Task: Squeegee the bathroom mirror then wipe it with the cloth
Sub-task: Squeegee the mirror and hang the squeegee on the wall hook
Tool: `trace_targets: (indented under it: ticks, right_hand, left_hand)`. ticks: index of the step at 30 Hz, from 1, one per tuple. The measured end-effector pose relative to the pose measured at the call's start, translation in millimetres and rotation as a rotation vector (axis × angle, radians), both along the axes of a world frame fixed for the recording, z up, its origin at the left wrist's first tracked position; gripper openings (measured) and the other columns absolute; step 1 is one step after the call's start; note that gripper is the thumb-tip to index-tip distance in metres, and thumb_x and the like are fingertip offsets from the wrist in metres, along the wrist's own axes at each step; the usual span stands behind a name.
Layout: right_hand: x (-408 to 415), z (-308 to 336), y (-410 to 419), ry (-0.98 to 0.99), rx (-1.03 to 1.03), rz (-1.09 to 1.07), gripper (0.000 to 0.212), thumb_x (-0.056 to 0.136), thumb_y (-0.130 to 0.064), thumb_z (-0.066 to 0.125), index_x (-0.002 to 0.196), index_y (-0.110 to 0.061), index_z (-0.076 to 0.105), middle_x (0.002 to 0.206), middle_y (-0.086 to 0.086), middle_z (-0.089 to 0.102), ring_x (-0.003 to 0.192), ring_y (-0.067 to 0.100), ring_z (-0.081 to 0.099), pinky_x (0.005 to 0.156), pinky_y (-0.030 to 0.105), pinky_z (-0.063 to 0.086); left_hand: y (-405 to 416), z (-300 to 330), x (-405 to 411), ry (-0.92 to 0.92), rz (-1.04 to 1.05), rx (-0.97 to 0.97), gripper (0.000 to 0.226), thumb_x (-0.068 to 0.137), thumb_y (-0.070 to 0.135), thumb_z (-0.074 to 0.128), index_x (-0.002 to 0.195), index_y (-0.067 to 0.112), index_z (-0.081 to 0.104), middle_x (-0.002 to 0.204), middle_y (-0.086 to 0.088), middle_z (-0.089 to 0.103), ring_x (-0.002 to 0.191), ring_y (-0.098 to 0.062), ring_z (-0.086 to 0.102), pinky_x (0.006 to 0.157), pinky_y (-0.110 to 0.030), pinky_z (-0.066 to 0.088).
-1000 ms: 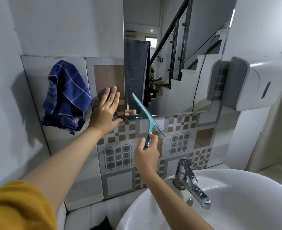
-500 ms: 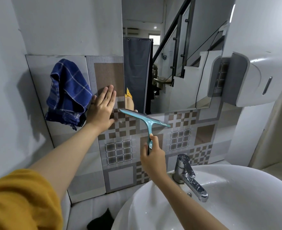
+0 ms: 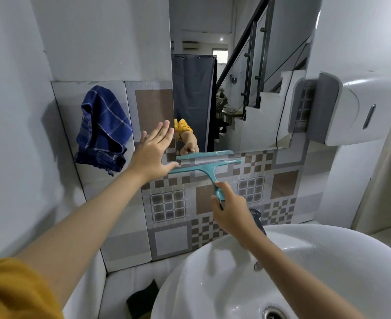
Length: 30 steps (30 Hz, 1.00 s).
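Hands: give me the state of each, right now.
Left hand: open, flat against the tiled wall by the mirror, holding nothing.
Right hand: closed on the squeegee handle.

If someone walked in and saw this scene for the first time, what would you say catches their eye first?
Probably the teal squeegee, held by its handle in the right hand with its blade lying level along the bottom edge of the mirror. The left hand is spread open at the mirror's lower left corner. Left of that, a dark blue checked cloth hangs on the tiled wall, above and left of the white sink.
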State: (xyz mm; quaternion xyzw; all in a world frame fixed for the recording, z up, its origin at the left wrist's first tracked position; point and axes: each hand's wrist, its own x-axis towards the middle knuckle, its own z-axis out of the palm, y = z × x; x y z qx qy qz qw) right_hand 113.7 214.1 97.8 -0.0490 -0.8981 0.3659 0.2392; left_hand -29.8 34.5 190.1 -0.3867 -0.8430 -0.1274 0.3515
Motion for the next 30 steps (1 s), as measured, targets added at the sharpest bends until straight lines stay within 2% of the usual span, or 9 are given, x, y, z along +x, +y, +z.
trace_targets:
  ticks: [3,7,10,13,15,18,22,26,30]
  right_hand:
    - [19.0,21.6,19.7,-0.051,0.086,0.079,0.034,0.096,-0.020,0.052,0.129,-0.020,0.044,0.080,-0.006,0.056,0.063,0.015,0.063,0.053,0.023,0.056]
    - [42.5,53.0,48.4,-0.123,0.221,0.255,0.032,0.093,-0.019,0.058,0.123,-0.022,0.050,0.079,-0.011,0.054,0.053,0.001,0.055,0.048,0.009,0.043]
    - [51.6,73.0,66.7,-0.190,0.274,0.403,0.029,0.090,-0.019,0.062,0.117,-0.025,0.053,0.077,-0.013,0.056,0.055,-0.013,0.056,0.050,0.008,0.044]
    - [53.5,85.7,80.2,-0.183,0.321,0.494,0.028,0.088,-0.020,0.065,0.113,-0.028,0.054,0.072,-0.009,0.059,0.052,-0.006,0.056,0.051,0.011,0.045]
    - [52.5,91.5,87.3,-0.169,0.319,0.541,0.028,0.087,-0.020,0.066,0.111,-0.029,0.056,0.068,-0.006,0.062,0.050,0.000,0.054,0.051,0.014,0.046]
    - [49.8,98.3,94.4,-0.146,0.335,0.595,0.027,0.085,-0.022,0.069,0.107,-0.032,0.057,0.067,-0.003,0.064,0.051,0.005,0.054,0.052,0.018,0.047]
    - [41.3,107.3,102.5,-0.088,0.423,0.600,0.028,0.082,-0.029,0.071,0.107,-0.036,0.060,0.077,-0.008,0.066,0.058,0.002,0.057,0.057,0.021,0.052]
    - [24.4,107.5,107.7,0.204,0.522,0.491,0.040,0.072,-0.051,0.071,0.107,-0.032,0.068,0.096,-0.007,0.065,0.086,0.006,0.056,0.074,0.036,0.054]
    - [4.0,99.1,91.0,0.439,0.321,0.416,0.061,0.064,-0.061,0.069,0.114,-0.027,0.067,0.110,0.003,0.052,0.106,0.017,0.046,0.092,0.032,0.043]
  left_hand:
    - [14.1,5.0,32.0,-0.099,-0.159,0.191,0.072,0.078,0.029,0.071,0.139,0.008,0.038,0.150,-0.007,0.030,0.140,-0.020,0.022,0.112,-0.039,0.006]
    - [30.5,9.2,78.3,-0.301,-0.289,0.265,0.046,0.078,0.026,0.072,0.121,0.017,0.061,0.128,-0.001,0.059,0.120,-0.009,0.049,0.100,-0.020,0.033]
    - [38.6,4.9,98.8,-0.493,-0.314,0.176,0.029,0.078,0.024,0.072,0.107,0.023,0.068,0.122,0.007,0.062,0.110,0.002,0.050,0.092,-0.012,0.032]
    - [44.2,0.6,110.5,-0.606,-0.312,0.111,0.019,0.077,0.016,0.073,0.093,0.026,0.069,0.119,0.009,0.063,0.109,0.006,0.049,0.094,-0.006,0.030]
    - [46.7,0.3,116.0,-0.623,-0.285,0.085,0.020,0.077,0.012,0.073,0.091,0.025,0.071,0.114,0.010,0.065,0.102,0.005,0.053,0.081,0.001,0.032]
    - [48.8,3.9,122.0,-0.617,-0.244,0.072,0.020,0.076,0.013,0.073,0.089,0.027,0.071,0.097,0.008,0.069,0.088,0.000,0.058,0.074,-0.011,0.040]
    - [47.3,8.0,129.9,-0.636,-0.254,0.080,0.020,0.075,0.007,0.073,0.089,0.021,0.071,0.087,0.005,0.070,0.082,-0.004,0.064,0.078,-0.020,0.052]
    - [38.1,4.1,136.1,-0.630,-0.229,0.122,0.023,0.071,0.008,0.077,0.091,0.018,0.071,0.086,0.002,0.071,0.079,-0.007,0.066,0.078,-0.027,0.055]
    - [25.2,-7.4,140.3,-0.622,-0.209,0.276,0.024,0.071,0.009,0.078,0.092,0.017,0.069,0.084,-0.001,0.068,0.075,-0.012,0.064,0.075,-0.032,0.056]
